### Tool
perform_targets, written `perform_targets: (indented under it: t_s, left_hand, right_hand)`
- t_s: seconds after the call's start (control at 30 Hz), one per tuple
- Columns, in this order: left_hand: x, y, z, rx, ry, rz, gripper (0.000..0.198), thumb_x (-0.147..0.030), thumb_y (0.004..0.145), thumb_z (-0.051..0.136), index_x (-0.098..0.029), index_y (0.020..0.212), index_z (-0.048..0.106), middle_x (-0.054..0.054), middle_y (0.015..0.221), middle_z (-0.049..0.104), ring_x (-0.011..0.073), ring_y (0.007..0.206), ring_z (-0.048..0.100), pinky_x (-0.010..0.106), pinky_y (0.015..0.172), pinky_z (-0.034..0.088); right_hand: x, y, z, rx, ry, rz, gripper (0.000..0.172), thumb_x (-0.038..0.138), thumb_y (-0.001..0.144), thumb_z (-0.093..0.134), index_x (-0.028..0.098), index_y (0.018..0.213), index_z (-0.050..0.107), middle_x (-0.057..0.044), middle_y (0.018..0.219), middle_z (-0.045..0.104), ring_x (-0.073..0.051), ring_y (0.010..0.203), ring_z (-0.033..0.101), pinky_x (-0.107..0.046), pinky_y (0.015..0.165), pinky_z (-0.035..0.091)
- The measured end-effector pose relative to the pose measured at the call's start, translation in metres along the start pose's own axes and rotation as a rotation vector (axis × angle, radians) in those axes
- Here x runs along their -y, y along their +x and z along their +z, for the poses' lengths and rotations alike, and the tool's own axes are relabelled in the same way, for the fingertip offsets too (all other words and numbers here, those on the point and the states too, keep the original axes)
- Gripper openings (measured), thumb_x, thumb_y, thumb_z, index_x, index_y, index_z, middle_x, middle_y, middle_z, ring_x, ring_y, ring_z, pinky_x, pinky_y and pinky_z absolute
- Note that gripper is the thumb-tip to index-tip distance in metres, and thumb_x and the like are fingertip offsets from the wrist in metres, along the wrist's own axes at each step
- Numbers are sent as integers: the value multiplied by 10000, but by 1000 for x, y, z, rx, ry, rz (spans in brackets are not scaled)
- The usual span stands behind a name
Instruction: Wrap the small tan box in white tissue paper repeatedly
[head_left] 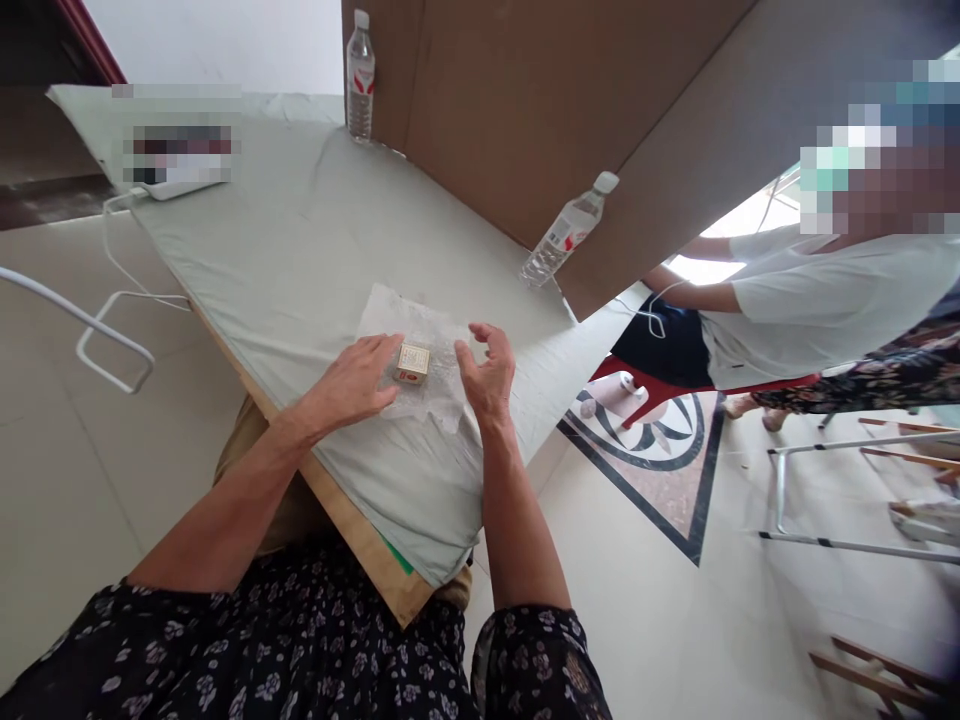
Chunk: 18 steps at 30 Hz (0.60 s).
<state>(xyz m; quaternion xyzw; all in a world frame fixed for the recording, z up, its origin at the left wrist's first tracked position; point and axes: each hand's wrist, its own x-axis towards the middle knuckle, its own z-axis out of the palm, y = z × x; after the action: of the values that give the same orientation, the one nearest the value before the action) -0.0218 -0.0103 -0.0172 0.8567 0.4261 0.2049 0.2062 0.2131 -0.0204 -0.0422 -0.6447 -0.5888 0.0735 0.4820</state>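
1. One small printed box (412, 365) sits at the centre of the frame, on one sheet of clear wrap (444, 400); its contents are hidden.
2. Two clear, white-capped plastic bottles hold clear liquid: one bottle (361, 90) at upper left of centre, a second bottle (566, 232) right of centre.
3. Two bare hands flank the box, both empty. The left hand (354, 382) has fingers extended, thumb apart; whether it touches the box is unclear. The right hand (489, 375), well apart from it, has thumb and fingers parted.
4. One cloth-covered tabletop (247, 230) carries them.
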Motion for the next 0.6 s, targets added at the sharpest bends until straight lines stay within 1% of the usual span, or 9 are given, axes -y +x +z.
perform_targets:
  t_s: [0.07, 0.13, 0.2, 0.23, 0.3, 0.4, 0.47, 0.57, 0.6]
  left_hand:
    - [7, 3, 11, 49, -14, 1, 860, -322, 778, 704, -179, 1572, 405, 180, 1612, 511, 367, 1537, 428, 522, 1232, 385]
    - [13, 3, 20, 81, -17, -9, 963, -375, 757, 745, -187, 1610, 339, 192, 1654, 453, 386, 1575, 365, 546, 1253, 343]
    - [17, 1, 26, 110, -7, -24, 1027, -416, 739, 772, -196, 1626, 305, 197, 1668, 430, 398, 1583, 348, 560, 1261, 318]
    - [19, 0, 28, 124, 0, -29, 1050, -435, 731, 782, -198, 1630, 294, 200, 1671, 424, 400, 1583, 347, 562, 1264, 308]
    - [20, -1, 29, 144, 12, -28, 1078, -467, 724, 791, -198, 1635, 280, 206, 1671, 421, 402, 1581, 350, 561, 1267, 296]
    - [19, 1, 27, 158, 28, -24, 1099, -495, 732, 788, -179, 1643, 261, 222, 1666, 421, 409, 1584, 340, 556, 1268, 284]
    - [19, 3, 25, 161, 43, -33, 1106, -499, 742, 785, -169, 1650, 247, 227, 1668, 413, 415, 1587, 329, 556, 1269, 277]
    - [19, 7, 23, 173, 72, -37, 1059, -494, 759, 781, -170, 1638, 287, 223, 1666, 418, 417, 1584, 330, 563, 1270, 269]
    - [20, 7, 22, 181, 83, -29, 1012, -489, 770, 776, -179, 1622, 327, 214, 1660, 431, 412, 1580, 340, 561, 1270, 272]
  right_hand:
    - [14, -5, -2, 170, 15, -113, 408, 380, 865, 696, 259, 1254, 666, -97, 1309, 720, -278, 1210, 646, -495, 1092, 472]
    - [23, -11, 2, 342, -17, -188, 536, 381, 828, 761, 270, 1339, 642, -102, 1396, 692, -305, 1295, 617, -508, 1116, 461]
    - [26, -15, 6, 449, -68, -203, 558, 336, 816, 777, 254, 1352, 645, -114, 1398, 698, -320, 1291, 624, -514, 1110, 464]
    - [26, -16, 7, 462, -81, -194, 524, 317, 827, 767, 245, 1334, 657, -117, 1371, 714, -319, 1269, 638, -512, 1101, 469]
    - [19, -14, 3, 391, -69, -163, 436, 312, 859, 736, 241, 1286, 678, -113, 1316, 739, -306, 1225, 661, -504, 1095, 473]
    - [-4, -4, -17, 139, -40, -96, 391, 348, 871, 707, 253, 1249, 677, -102, 1287, 740, -292, 1187, 663, -502, 1082, 482]
    - [-25, 5, -33, 17, -79, -31, 386, 341, 855, 692, 248, 1229, 672, -104, 1264, 736, -296, 1182, 649, -512, 1066, 485]
    - [-53, 13, -52, -11, -208, 118, 376, 308, 799, 694, 210, 1162, 686, -141, 1227, 733, -330, 1170, 640, -563, 1069, 468]
    - [-59, 13, -56, -14, -249, 155, 381, 311, 787, 702, 209, 1153, 691, -154, 1271, 718, -347, 1202, 626, -589, 1083, 450]
